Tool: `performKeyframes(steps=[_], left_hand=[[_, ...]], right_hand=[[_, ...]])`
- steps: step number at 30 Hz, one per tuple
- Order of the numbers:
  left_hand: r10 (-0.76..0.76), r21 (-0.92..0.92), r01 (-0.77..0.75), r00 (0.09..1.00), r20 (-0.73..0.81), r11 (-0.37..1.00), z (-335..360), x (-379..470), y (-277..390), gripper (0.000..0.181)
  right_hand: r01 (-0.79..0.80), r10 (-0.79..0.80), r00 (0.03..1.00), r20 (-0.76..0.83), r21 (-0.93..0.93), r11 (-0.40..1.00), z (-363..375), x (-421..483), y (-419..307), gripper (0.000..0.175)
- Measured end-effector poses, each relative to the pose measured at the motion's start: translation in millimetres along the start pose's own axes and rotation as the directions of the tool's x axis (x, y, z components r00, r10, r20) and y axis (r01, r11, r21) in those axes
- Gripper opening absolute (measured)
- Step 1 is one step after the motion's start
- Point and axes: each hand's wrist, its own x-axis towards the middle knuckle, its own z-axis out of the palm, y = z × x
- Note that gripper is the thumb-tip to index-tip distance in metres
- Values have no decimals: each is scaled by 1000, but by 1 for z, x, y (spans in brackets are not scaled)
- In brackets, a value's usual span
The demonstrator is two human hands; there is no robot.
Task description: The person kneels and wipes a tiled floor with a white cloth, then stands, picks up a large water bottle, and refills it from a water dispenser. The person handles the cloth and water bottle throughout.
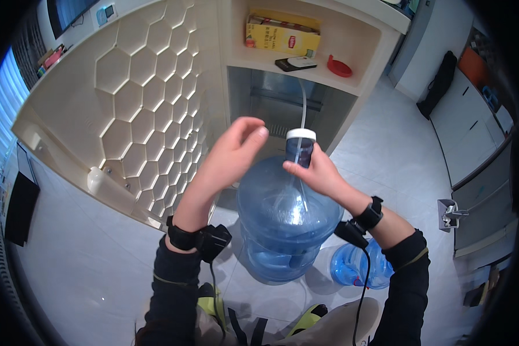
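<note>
A large blue translucent water-cooler bottle [281, 225] stands upright on the floor before me. My right hand [318, 171] grips the dark blue neck [299, 152] at its top, thumb in front. Over this neck sits a white cap [301, 133]. A pale flexible tube [303, 108] runs from the cabinet down to the cap, and a thin straight length of tube shows through the bottle wall below. My left hand [238, 151] hovers left of the neck, fingers curled and thumb apart, with nothing visible in it.
A white cabinet's lower compartment [259, 104] gapes behind the bottle; its honeycomb-patterned door [142, 104] swings out left. The shelf above holds a Lipton tea box [285, 36], a black flat device [292, 64] and a red cap [339, 67]. Another blue bottle [350, 264] lies right.
</note>
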Motion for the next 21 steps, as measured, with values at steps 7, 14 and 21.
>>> performKeyframes(steps=[7,14,21], left_hand=[[-28,154,-14,963,268,988,48,-3,8,59],[104,-57,-94,972,212,994,95,24,-15,42],[33,97,-51,983,183,994,112,38,-25,35]], right_hand=[[64,-66,993,-99,-27,998,-22,-65,-14,62],[58,-55,997,-46,63,996,-34,-84,7,72],[28,-38,998,48,208,978,-47,-94,26,76]])
